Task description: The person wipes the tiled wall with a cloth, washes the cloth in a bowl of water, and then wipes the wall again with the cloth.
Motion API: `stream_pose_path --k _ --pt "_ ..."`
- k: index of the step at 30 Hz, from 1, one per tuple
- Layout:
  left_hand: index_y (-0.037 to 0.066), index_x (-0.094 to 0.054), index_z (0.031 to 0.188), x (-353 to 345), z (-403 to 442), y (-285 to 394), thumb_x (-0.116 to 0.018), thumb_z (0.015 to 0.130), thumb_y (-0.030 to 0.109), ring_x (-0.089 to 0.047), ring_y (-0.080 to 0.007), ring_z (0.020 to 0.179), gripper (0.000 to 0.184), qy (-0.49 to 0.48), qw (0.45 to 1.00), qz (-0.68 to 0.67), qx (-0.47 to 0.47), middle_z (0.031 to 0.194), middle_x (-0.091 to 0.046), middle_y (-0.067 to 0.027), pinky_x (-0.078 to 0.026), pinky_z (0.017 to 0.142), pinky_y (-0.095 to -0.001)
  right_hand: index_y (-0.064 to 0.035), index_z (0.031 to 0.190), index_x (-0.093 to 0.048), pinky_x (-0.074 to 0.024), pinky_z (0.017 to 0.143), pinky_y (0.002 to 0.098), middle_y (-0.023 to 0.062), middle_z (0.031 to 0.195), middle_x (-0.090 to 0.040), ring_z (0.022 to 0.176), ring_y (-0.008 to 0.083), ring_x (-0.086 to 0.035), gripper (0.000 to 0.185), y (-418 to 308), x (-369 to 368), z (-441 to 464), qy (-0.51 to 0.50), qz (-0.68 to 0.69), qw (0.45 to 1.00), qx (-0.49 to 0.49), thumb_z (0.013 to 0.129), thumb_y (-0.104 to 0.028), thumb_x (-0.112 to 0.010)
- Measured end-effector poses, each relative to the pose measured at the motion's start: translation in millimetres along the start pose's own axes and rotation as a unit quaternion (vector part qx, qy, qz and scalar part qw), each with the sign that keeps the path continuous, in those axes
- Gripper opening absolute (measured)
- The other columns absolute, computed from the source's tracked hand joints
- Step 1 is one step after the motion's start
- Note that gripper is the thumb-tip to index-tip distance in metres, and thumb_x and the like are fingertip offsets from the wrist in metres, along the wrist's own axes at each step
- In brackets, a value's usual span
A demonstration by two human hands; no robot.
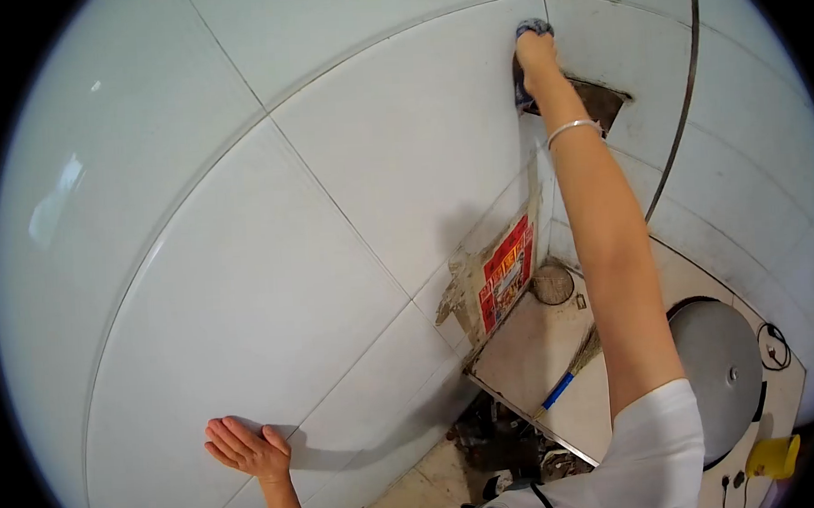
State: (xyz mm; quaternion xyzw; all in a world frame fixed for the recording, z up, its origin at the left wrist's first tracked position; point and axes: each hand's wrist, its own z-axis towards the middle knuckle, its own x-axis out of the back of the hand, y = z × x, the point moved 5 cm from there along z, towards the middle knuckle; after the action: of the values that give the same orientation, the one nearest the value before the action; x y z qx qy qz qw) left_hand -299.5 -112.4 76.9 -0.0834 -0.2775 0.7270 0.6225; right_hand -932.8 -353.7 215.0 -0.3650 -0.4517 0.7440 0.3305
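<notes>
My right hand (536, 52) is up at the corner of the tiled wall, its fingers closed on a dark bluish cloth (523, 87) pressed to the white tiles. Just beside the cloth is a dark square opening (600, 105) in the wall, partly covered by my forearm. A silvery bangle (572, 129) circles that wrist. Low on the left, my left hand (250, 447) lies flat against the white tiled wall (245, 288), fingers stretched out and holding nothing.
Below the right arm is a counter (511, 349) with a blue-handled straw brush (567, 379), a round lidded pan (721, 376), a yellow cup (773, 457) and a black cord (774, 347). A red printed poster (508, 272) sticks to the wall. Dark clutter (497, 441) lies under the counter.
</notes>
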Motion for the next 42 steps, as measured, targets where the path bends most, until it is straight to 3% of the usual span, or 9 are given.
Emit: stream_pose_path --k 6,8,11,15,17,24,26,36,42 --pt "-0.005 -0.031 0.14 1 2 2 -0.032 0.097 0.03 -0.03 -0.0357 0.136 0.056 -0.001 1.0 -0.014 0.01 0.146 -0.031 -0.0235 -0.018 0.113 -0.0491 0.0015 0.142 -0.026 -0.0205 0.113 0.042 0.0232 0.148 -0.026 0.137 0.0385 -0.024 0.058 16 11 -101 -0.017 -0.081 0.994 0.076 0.088 -0.018 -0.037" --pt "-0.005 -0.031 0.14 2 1 2 -0.032 0.098 0.03 -0.03 -0.0356 0.136 0.055 0.0 1.0 -0.013 0.009 0.146 -0.031 -0.0233 -0.018 0.113 -0.049 0.0013 0.143 -0.026 -0.019 0.114 0.0418 0.0238 0.148 -0.025 0.138 0.0373 -0.023 0.058 18 12 -136 -0.044 -0.118 0.965 0.229 0.087 -0.011 -0.036" --pt "-0.005 -0.032 0.14 0 2 1 -0.031 0.098 0.029 -0.031 -0.0354 0.136 0.054 0.005 1.0 -0.013 0.009 0.146 -0.032 -0.0231 -0.018 0.113 -0.0489 0.0012 0.143 -0.027 -0.0176 0.115 0.0416 0.0245 0.147 -0.026 0.139 0.0361 -0.022 0.061 19 14 -179 -0.074 -0.115 0.948 0.288 0.083 -0.005 -0.038" --pt "-0.005 -0.033 0.139 1 2 1 -0.03 0.098 0.03 -0.03 -0.036 0.136 0.054 -0.005 1.0 -0.005 0.007 0.145 -0.032 -0.0237 -0.018 0.113 -0.0497 0.0009 0.14 -0.033 -0.027 0.111 0.0431 0.0225 0.146 -0.03 0.137 0.0371 -0.026 0.067 -6 5 -277 -0.075 -0.118 0.861 0.488 0.074 0.003 -0.044" --pt "-0.005 -0.033 0.139 1 2 1 -0.03 0.097 0.03 -0.03 -0.0359 0.136 0.054 -0.008 1.0 -0.006 0.002 0.145 -0.032 -0.0238 -0.018 0.113 -0.0497 0.0012 0.139 -0.034 -0.0318 0.108 0.0447 0.0232 0.146 -0.031 0.136 0.0384 -0.028 0.067 -33 6 -283 -0.128 -0.074 0.876 0.46 0.073 0.003 -0.045" --pt "-0.004 -0.031 0.14 1 6 3 -0.03 0.098 0.029 -0.031 -0.035 0.136 0.054 -0.001 1.0 -0.008 -0.001 0.146 -0.032 -0.022 -0.017 0.113 -0.0478 -0.0006 0.141 -0.03 -0.0199 0.114 0.0415 0.0224 0.147 -0.028 0.137 0.0361 -0.025 0.059 -32 -8 -118 -0.014 -0.097 0.941 0.324 0.084 -0.008 -0.041" --pt "-0.004 -0.032 0.14 4 6 3 -0.03 0.098 0.029 -0.031 -0.0347 0.136 0.053 0.002 1.0 -0.017 -0.004 0.146 -0.032 -0.0217 -0.017 0.113 -0.0477 -0.0008 0.14 -0.032 -0.0198 0.113 0.041 0.0209 0.146 -0.03 0.136 0.0369 -0.027 0.057 -13 -1 -110 0.001 -0.079 0.961 0.265 0.085 -0.009 -0.037" --pt "-0.005 -0.031 0.14 2 3 3 -0.029 0.099 0.033 -0.03 -0.0361 0.136 0.056 0.006 1.0 0.015 -0.026 0.146 -0.031 -0.0228 -0.022 0.111 -0.0499 0.0027 0.141 -0.029 -0.0176 0.115 0.0426 0.0245 0.145 -0.03 0.138 0.0376 -0.023 0.064 125 53 -204 -0.09 -0.114 0.931 0.335 0.077 0.003 -0.037" --pt "-0.008 -0.029 0.14 2 7 7 -0.027 0.098 0.032 -0.028 -0.037 0.137 0.057 0.006 0.998 0.029 -0.046 0.147 -0.029 -0.0242 -0.02 0.112 -0.0498 0.005 0.139 -0.031 -0.0241 0.111 0.0387 0.0267 0.143 -0.032 0.132 0.0387 -0.031 0.055 194 70 -78 -0.045 -0.116 0.983 0.135 0.088 -0.016 -0.033"
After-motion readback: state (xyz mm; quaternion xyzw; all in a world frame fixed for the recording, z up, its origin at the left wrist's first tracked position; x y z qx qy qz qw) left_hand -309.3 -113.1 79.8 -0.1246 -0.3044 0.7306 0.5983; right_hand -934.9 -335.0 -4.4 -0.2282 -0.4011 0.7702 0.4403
